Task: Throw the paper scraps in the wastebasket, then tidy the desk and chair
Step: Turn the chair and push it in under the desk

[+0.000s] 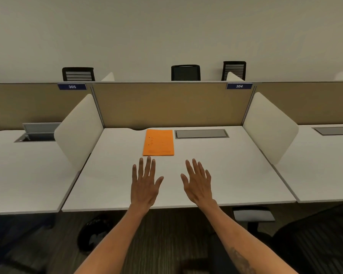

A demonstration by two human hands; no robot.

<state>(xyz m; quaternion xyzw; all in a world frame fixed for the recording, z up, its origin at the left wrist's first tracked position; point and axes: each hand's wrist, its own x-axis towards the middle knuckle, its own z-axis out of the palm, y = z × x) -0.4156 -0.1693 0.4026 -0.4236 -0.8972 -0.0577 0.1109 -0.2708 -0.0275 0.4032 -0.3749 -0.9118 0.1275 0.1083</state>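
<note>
Both hands hover palm-down over the white surface [236, 171], fingers spread, each grip wide open and empty. The left hand [146, 184] reaches almost to the near edge of the orange papers [158, 142], which lie flat at the back, just left of a closed grey hatch [202, 133]. The right hand [198, 184] is just beside the left. A black chair [313, 240] stands at lower right, and a dark wastebasket [94, 234] sits on the floor under the surface.

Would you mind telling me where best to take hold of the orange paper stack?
Probably its near short edge, from the front: the orange paper stack lies flat on the desk, that edge just beyond the left hand; lift it with the fingertips.
</note>
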